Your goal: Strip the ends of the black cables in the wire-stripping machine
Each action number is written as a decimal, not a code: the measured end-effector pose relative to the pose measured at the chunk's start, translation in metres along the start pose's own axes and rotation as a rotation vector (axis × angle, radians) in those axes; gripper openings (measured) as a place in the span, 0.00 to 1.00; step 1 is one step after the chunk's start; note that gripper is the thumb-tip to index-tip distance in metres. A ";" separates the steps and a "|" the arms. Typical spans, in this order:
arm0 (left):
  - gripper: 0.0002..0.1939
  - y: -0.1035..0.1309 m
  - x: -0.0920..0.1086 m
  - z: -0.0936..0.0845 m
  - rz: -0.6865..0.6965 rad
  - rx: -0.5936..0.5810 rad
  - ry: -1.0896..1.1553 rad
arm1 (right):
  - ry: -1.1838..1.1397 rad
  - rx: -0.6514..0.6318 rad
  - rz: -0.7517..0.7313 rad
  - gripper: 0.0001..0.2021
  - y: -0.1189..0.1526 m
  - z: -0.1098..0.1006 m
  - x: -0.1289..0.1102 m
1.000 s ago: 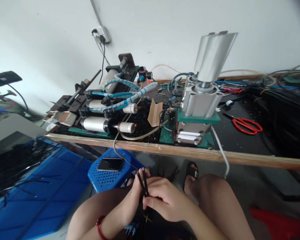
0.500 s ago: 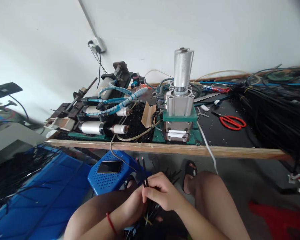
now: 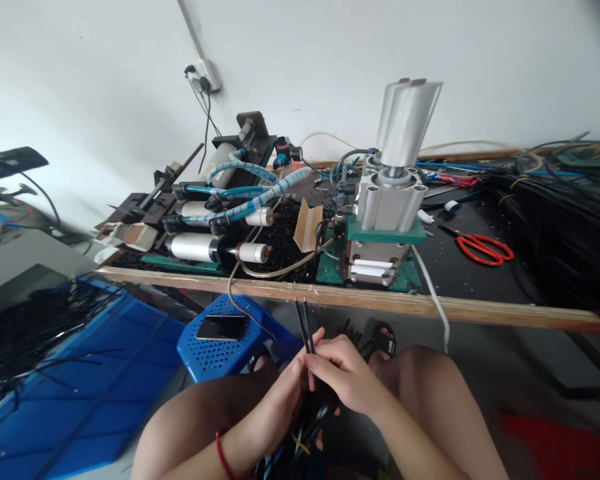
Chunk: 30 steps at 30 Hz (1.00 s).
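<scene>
Two thin black cables [image 3: 304, 327] stand upright side by side, their stripped tips just below the bench edge. My right hand [image 3: 347, 373] pinches them between thumb and fingers. On the other side my left hand [image 3: 283, 400], with a red cord at the wrist, is closed round the cables, its thumb against them; part of its grip is hidden. Below both hands a bundle of black cables [image 3: 323, 410] lies between my knees, with a yellow tie [image 3: 300, 445] around it.
A press with a silver cylinder [image 3: 407, 127] stands on the bench [image 3: 380, 299]. Red-handled scissors [image 3: 485, 249] and a heap of black cables [image 3: 555, 213] lie to its right, pneumatic cylinders [image 3: 190, 247] to its left. A blue stool [image 3: 215, 363] carries a phone [image 3: 221, 327].
The view has shifted, so bench and press appear farther right. Both hands, still together on the two cables, have moved right and slightly up in the picture.
</scene>
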State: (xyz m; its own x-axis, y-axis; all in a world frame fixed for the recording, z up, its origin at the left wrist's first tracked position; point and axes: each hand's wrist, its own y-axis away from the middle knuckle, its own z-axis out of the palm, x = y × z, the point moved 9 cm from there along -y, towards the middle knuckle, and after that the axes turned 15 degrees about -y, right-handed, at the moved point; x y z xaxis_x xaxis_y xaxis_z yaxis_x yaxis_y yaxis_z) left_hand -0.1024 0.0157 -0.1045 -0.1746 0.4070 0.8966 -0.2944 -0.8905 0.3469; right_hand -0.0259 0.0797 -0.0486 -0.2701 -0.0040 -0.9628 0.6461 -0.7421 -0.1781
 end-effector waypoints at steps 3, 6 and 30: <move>0.45 -0.001 -0.003 0.004 -0.042 -0.051 0.009 | 0.031 -0.118 0.062 0.28 0.000 0.003 0.003; 0.42 -0.004 -0.001 0.002 -0.044 -0.023 0.031 | 0.081 -0.175 0.070 0.24 -0.001 0.004 0.001; 0.35 -0.014 0.011 -0.009 -0.157 0.181 -0.208 | -0.039 0.484 -0.246 0.21 0.013 -0.028 -0.015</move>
State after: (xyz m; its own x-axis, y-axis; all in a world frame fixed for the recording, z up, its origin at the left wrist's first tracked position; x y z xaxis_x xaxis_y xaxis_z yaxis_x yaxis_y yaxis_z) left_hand -0.1085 0.0343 -0.1024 0.0613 0.5086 0.8588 -0.1268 -0.8495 0.5121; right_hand 0.0067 0.0884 -0.0425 -0.4041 0.1908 -0.8946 0.1608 -0.9480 -0.2748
